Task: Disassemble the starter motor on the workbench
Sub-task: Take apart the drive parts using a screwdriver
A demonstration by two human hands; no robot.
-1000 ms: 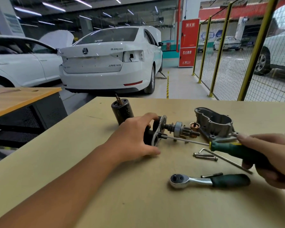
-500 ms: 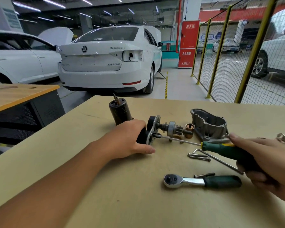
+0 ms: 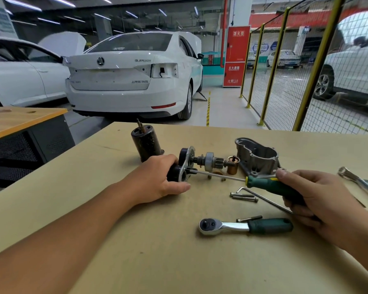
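The starter motor lies in parts on the tan workbench (image 3: 136, 240). My left hand (image 3: 157, 179) grips the black solenoid end of the plate-and-shaft assembly (image 3: 187, 162), whose pinion gear (image 3: 215, 161) points right. My right hand (image 3: 319, 200) holds a green-handled screwdriver (image 3: 268, 183); its thin shaft runs left and its tip touches the metal plate beside my left fingers. A black motor body (image 3: 146, 143) stands upright behind my left hand. The grey aluminium nose housing (image 3: 257, 158) lies to the right, with a copper-coloured bush (image 3: 233, 165) beside it.
A ratchet wrench (image 3: 242, 227) with a green grip lies near me, a small bolt (image 3: 249, 218) above it. Two long bolts (image 3: 243, 197) and a bent hex key (image 3: 261, 198) lie under the screwdriver. More metal tools (image 3: 361, 183) sit at the right edge. White cars and a yellow mesh fence stand beyond.
The view has shifted slightly. My left hand keeps its grip on the assembly and my right hand keeps the screwdriver against the plate; no part has come off.
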